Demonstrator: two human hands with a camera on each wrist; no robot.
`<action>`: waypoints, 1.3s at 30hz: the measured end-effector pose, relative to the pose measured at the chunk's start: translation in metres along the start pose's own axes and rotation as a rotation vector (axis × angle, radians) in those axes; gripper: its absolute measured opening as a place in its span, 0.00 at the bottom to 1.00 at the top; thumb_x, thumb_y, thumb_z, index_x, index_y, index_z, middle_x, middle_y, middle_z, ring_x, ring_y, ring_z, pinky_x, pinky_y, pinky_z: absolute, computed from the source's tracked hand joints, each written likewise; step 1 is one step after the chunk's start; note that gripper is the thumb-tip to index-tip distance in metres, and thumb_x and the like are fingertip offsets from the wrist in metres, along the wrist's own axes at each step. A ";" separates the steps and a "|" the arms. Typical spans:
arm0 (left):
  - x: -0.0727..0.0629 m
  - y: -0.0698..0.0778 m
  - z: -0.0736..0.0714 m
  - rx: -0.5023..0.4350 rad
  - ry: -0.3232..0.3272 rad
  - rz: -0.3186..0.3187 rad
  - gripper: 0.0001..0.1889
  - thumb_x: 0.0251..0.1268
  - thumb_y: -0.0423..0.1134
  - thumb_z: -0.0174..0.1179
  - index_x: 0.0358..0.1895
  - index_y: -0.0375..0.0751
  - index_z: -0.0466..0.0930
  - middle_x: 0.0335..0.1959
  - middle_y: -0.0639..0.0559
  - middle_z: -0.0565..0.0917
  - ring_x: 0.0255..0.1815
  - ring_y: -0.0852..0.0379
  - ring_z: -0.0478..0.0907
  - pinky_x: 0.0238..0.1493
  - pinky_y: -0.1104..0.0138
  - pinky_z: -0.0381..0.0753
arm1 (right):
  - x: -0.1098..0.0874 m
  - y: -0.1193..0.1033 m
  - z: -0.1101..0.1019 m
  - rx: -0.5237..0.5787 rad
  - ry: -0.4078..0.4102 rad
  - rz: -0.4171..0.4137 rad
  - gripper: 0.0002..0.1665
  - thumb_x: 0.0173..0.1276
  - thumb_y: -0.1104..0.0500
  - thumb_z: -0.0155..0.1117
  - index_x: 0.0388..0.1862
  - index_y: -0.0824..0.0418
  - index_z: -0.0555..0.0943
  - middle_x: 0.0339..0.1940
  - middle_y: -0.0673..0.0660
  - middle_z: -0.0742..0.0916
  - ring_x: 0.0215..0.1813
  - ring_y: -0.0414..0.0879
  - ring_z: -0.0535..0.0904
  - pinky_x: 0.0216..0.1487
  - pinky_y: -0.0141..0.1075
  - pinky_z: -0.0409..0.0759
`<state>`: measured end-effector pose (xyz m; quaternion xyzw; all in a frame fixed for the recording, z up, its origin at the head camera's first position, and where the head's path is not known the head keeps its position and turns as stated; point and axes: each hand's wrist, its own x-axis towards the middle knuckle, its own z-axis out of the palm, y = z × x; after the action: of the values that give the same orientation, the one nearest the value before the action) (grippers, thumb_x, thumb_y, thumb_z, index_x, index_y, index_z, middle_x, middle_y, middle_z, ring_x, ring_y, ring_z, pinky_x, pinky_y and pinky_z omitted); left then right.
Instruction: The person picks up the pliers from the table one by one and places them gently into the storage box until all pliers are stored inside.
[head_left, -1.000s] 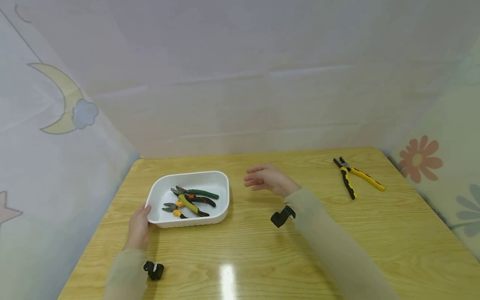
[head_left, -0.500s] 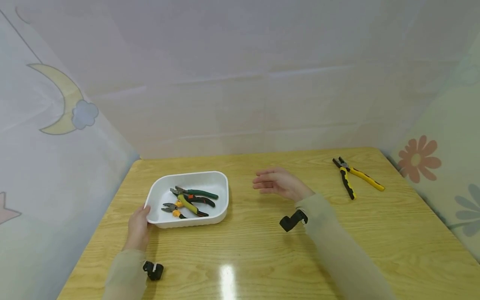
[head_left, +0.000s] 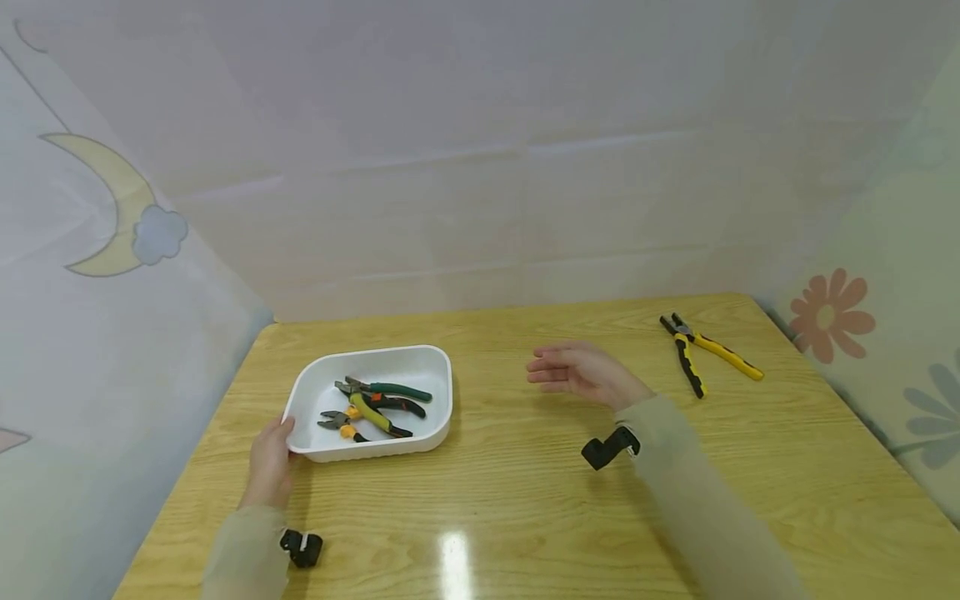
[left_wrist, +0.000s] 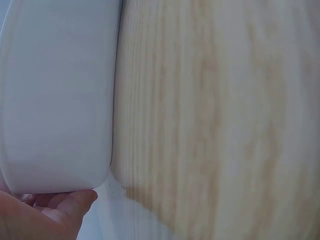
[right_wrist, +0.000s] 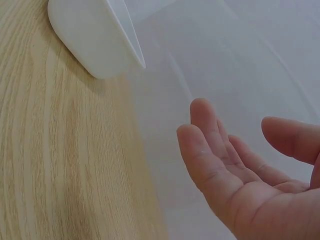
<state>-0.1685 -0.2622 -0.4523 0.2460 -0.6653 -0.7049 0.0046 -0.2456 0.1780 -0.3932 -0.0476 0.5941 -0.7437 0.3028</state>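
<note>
My left hand holds the near left corner of a white plastic tray, thumb at the rim; in the left wrist view its fingers press the outer wall. Inside lie several pliers in a loose pile: green-handled pliers, yellow-green-handled pliers, black-handled pliers with an orange-red mark, and small pliers with orange and black grips. Right of the tray, my right hand hovers over the table with relaxed, slightly bent fingers and nothing in it. Yellow-and-black pliers lie spread apart at the far right.
The wooden table ends at a pale cloth backdrop behind. Printed cloth walls with a moon and a flower flank it left and right. Black wrist cameras sit on both sleeves.
My right hand has drawn away from the tray toward the right, still holding nothing. The left hand stays at the tray corner. The head view has shifted slightly.
</note>
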 end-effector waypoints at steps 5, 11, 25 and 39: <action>-0.001 0.000 0.000 0.006 0.003 -0.002 0.30 0.80 0.42 0.30 0.75 0.26 0.40 0.76 0.34 0.47 0.75 0.44 0.48 0.74 0.59 0.50 | -0.010 0.000 -0.010 0.019 -0.010 -0.007 0.30 0.79 0.67 0.40 0.72 0.81 0.47 0.45 0.58 0.85 0.46 0.45 0.84 0.55 0.40 0.80; -0.001 0.001 0.004 0.020 0.011 0.011 0.30 0.80 0.43 0.31 0.74 0.25 0.43 0.75 0.32 0.51 0.69 0.49 0.56 0.68 0.69 0.61 | -0.022 -0.003 -0.021 0.032 -0.006 -0.005 0.31 0.79 0.68 0.38 0.73 0.80 0.44 0.45 0.57 0.85 0.47 0.45 0.84 0.55 0.40 0.80; 0.000 0.002 0.009 0.017 -0.012 0.004 0.30 0.80 0.42 0.30 0.75 0.25 0.41 0.75 0.32 0.49 0.73 0.44 0.51 0.74 0.61 0.53 | -0.037 -0.007 -0.034 0.046 0.011 -0.006 0.33 0.79 0.67 0.41 0.74 0.79 0.42 0.45 0.57 0.85 0.48 0.46 0.84 0.56 0.40 0.79; 0.000 0.001 0.003 -0.007 -0.023 -0.013 0.31 0.80 0.43 0.31 0.76 0.28 0.39 0.77 0.35 0.45 0.76 0.45 0.45 0.75 0.60 0.48 | -0.051 -0.010 -0.047 0.053 0.043 0.003 0.35 0.79 0.66 0.44 0.75 0.78 0.41 0.46 0.57 0.86 0.49 0.47 0.84 0.57 0.42 0.78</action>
<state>-0.1702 -0.2596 -0.4511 0.2422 -0.6611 -0.7101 -0.0066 -0.2280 0.2453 -0.3833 -0.0228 0.5807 -0.7596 0.2920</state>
